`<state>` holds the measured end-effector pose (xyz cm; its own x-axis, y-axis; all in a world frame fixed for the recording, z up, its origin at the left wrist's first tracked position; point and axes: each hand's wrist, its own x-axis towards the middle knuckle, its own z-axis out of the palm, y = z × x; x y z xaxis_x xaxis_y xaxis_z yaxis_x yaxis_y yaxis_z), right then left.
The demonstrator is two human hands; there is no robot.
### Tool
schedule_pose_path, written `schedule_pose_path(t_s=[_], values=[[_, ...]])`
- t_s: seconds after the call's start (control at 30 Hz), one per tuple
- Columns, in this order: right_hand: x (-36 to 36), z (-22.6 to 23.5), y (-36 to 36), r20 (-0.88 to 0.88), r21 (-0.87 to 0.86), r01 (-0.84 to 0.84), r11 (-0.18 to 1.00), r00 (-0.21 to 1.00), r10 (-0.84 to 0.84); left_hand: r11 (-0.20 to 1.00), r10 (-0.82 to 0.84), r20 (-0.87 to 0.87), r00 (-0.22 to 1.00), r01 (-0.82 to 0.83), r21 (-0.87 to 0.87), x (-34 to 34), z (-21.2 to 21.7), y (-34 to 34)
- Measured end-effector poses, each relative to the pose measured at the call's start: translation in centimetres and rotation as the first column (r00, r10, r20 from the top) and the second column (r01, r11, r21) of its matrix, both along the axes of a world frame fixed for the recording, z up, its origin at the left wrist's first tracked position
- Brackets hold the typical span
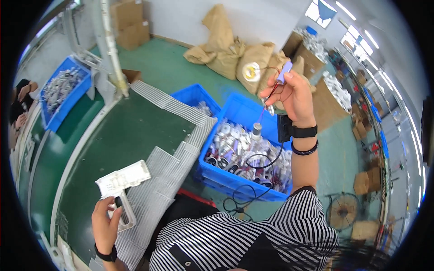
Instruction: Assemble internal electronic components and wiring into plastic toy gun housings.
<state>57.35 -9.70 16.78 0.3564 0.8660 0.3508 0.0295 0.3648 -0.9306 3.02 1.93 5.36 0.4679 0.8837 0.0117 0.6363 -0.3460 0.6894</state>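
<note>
My left hand (106, 223) grips the narrow end of a clear plastic blister tray (123, 180) lying on the dark green conveyor belt (122, 135). My right hand (291, 92) is raised high over a blue crate (239, 180) and pinches a small lilac part (284, 72). From that part hang thin red and dark wires (266, 101), a small silver cylinder (257, 130) and a black cable (253, 171) that loops down past the crate. A black plug-like block (284, 128) sits at my wrist.
The crate holds several small silver and white parts with cables. A second blue crate (192, 96) stands behind it, a third (63, 88) at the belt's far left near another person's hands (22, 92). Brown sacks (226, 49) and cardboard boxes (129, 22) line the green floor.
</note>
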Motion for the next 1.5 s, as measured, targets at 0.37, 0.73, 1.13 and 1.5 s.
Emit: schedule_pose_path(t_s=[0.37, 0.73, 1.13, 1.5], values=[[-18.0, 9.8, 16.1, -0.044, 0.199, -0.729, 0.656, 0.662, 0.749, 0.925, -0.380, 0.436, 0.816, 0.344, 0.162, 7.8, 11.4, 6.5], [-28.6, 3.9, 23.2, -0.238, 0.315, -0.878, 0.361, 0.295, 0.925, 0.720, -0.055, 0.970, 0.237, 0.682, -0.126, 2.4, 8.7, 9.4], [-27.5, -1.5, 25.4, -0.443, 0.384, -0.867, 0.318, 0.129, 0.887, 0.781, 0.035, 0.906, 0.422, 0.554, -0.288, 2.3, 6.1, 8.0], [-24.4, -4.7, 23.0, -0.489, 0.346, -0.810, 0.474, 0.275, 0.828, 0.898, -0.066, 0.622, 0.780, 0.318, -0.303, 5.1, 8.0, 6.6]])
